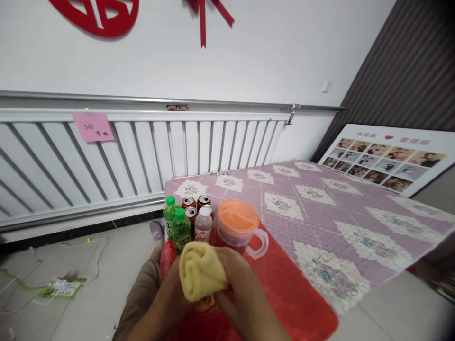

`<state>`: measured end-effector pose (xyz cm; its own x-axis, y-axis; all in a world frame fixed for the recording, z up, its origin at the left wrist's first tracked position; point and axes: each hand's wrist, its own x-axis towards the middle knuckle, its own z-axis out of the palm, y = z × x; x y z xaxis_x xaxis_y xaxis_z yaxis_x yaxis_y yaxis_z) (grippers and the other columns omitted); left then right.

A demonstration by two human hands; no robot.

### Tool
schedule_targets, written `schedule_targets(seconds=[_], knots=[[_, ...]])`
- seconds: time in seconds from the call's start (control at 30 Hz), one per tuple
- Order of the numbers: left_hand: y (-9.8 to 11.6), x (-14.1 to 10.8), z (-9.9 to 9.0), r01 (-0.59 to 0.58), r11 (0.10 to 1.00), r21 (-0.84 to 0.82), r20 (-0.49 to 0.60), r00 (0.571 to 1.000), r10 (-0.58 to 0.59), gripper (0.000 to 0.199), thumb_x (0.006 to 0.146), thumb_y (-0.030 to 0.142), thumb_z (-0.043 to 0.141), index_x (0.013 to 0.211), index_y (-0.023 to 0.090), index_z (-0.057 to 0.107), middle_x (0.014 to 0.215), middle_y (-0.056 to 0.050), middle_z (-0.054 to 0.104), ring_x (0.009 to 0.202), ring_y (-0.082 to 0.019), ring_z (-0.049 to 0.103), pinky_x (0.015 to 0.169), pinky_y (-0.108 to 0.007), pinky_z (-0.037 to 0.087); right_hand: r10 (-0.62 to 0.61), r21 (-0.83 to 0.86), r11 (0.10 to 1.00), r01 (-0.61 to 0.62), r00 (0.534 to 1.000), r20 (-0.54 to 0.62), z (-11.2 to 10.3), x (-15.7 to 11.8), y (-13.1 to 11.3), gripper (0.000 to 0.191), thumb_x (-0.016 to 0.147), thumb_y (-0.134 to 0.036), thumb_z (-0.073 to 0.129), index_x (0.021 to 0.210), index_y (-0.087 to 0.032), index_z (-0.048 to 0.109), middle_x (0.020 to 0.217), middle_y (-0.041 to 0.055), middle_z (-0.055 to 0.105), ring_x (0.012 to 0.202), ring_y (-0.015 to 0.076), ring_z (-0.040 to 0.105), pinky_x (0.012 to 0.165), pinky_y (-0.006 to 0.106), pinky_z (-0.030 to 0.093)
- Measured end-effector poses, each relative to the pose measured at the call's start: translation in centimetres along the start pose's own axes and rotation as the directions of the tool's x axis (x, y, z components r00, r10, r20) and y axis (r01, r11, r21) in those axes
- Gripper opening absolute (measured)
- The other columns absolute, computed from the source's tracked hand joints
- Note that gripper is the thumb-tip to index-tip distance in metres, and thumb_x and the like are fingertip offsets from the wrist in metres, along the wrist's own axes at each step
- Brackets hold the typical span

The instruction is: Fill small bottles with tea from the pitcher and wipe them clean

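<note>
A rolled yellow cloth [202, 272] is held up in front of me between both hands. My left hand [176, 284] closes on its left side, with the fingers mostly hidden behind the roll. On the other side, my right hand [236, 274] wraps round the cloth's right end. Partly covered below the cloth is a red and yellow item [205, 303] whose kind I cannot make out. Just beyond stand green-capped bottles [182, 229], a clear bottle with a white cap [204, 225], several opened drink cans [188, 202] and a clear pitcher with an orange lid [237, 218].
These stand on a red-covered surface [302, 298], beside a bed-like surface with a purple floral cover [284, 203]. A white radiator [220, 142] runs along the wall. A power strip [62, 288] with cables lies on the floor at left. A photo board [387, 156] leans at right.
</note>
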<state>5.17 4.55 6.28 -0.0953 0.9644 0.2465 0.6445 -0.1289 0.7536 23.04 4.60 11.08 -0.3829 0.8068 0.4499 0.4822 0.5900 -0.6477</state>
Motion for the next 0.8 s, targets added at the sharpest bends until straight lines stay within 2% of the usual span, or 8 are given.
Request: schedule_targets(seconds=[0.07,0.1,0.17,0.3,0.4,0.53,0.67,0.8], knots=[[-0.5,-0.3,0.0,-0.064,0.996,-0.067,0.045,0.997,0.067,0.045,0.073,0.027,0.067,0.115,0.01,0.064,0.105,-0.01,0.075,0.094,-0.022,0.07,0.081,-0.028,0.058,0.22,0.131,0.97,-0.205,0.969,-0.111,-0.1,-0.4,0.3,0.052,0.077,-0.011,0.053,0.127,-0.022,0.054,0.121,0.0073,0.067,0.107,0.0237,0.062,0.091,0.036,0.05],[-0.8,-0.4,0.1,-0.075,0.989,-0.125,0.069,0.994,0.084,0.054,0.069,0.022,0.07,0.121,0.012,0.059,0.114,-0.011,0.072,0.103,-0.023,0.068,0.089,-0.031,0.055,0.326,0.194,0.936,-0.294,0.932,-0.159,0.1,-0.5,0.6,0.05,0.08,-0.015,0.052,0.13,-0.021,0.051,0.119,0.008,0.067,0.104,0.0238,0.064,0.088,0.035,0.052],[-1.4,-0.7,0.3,-0.056,0.976,-0.209,0.109,0.991,0.08,0.061,0.067,0.017,0.07,0.126,0.016,0.053,0.124,-0.012,0.066,0.114,-0.025,0.063,0.098,-0.037,0.051,0.47,0.338,0.856,-0.392,0.863,-0.188,0.8,-0.4,1.1,0.051,0.086,-0.024,0.052,0.136,-0.021,0.044,0.122,0.0093,0.065,0.105,0.025,0.064,0.085,0.035,0.054],[-2.0,-0.9,0.6,0.013,0.966,-0.257,0.155,0.988,0.028,0.063,0.067,0.014,0.067,0.127,0.018,0.049,0.128,-0.011,0.063,0.12,-0.028,0.059,0.103,-0.041,0.048,0.556,0.596,0.677,-0.433,0.831,-0.028,2.4,-0.3,2.5,0.052,0.088,-0.032,0.051,0.139,-0.022,0.041,0.131,0.0102,0.061,0.111,0.026,0.063,0.083,0.035,0.055],[-1.6,-0.7,0.1,0.015,0.964,-0.265,0.165,0.986,0.031,0.063,0.065,0.013,0.067,0.125,0.019,0.051,0.127,-0.011,0.064,0.119,-0.029,0.059,0.104,-0.041,0.048,0.585,0.643,0.578,-0.502,0.804,0.101,3.0,-0.7,3.8,0.045,0.089,-0.036,0.049,0.132,-0.02,0.047,0.123,0.011,0.067,0.104,0.0274,0.067,0.079,0.037,0.056],[-1.4,-0.1,-0.9,0.031,0.964,-0.262,0.265,0.963,0.042,0.066,0.063,0.016,0.072,0.127,0.017,0.052,0.122,-0.01,0.068,0.112,-0.029,0.064,0.099,-0.039,0.052,0.588,0.483,0.656,-0.58,0.794,0.154,3.5,-2.0,5.5,0.041,0.09,-0.036,0.044,0.126,-0.018,0.053,0.116,0.0104,0.072,0.102,0.0271,0.069,0.079,0.038,0.055],[-2.1,0.5,-1.5,0.023,0.962,-0.271,0.34,0.938,0.073,0.07,0.062,0.017,0.073,0.129,0.019,0.052,0.121,-0.008,0.069,0.109,-0.028,0.065,0.097,-0.038,0.052,0.61,0.341,0.717,-0.608,0.784,0.114,4.4,-3.2,6.4,0.039,0.08,-0.029,0.055,0.116,-0.017,0.062,0.113,0.0125,0.073,0.104,0.0296,0.067,0.088,0.041,0.05],[-2.9,0.8,-1.6,-0.013,0.956,-0.292,0.395,0.909,0.132,0.07,0.067,0.021,0.073,0.132,0.022,0.048,0.13,-0.008,0.064,0.117,-0.028,0.061,0.103,-0.04,0.048,0.614,0.241,0.753,-0.612,0.786,0.076,4.9,-3.8,6.4,0.039,0.076,-0.023,0.057,0.113,-0.016,0.065,0.11,0.0149,0.073,0.103,0.0309,0.067,0.091,0.042,0.047]])
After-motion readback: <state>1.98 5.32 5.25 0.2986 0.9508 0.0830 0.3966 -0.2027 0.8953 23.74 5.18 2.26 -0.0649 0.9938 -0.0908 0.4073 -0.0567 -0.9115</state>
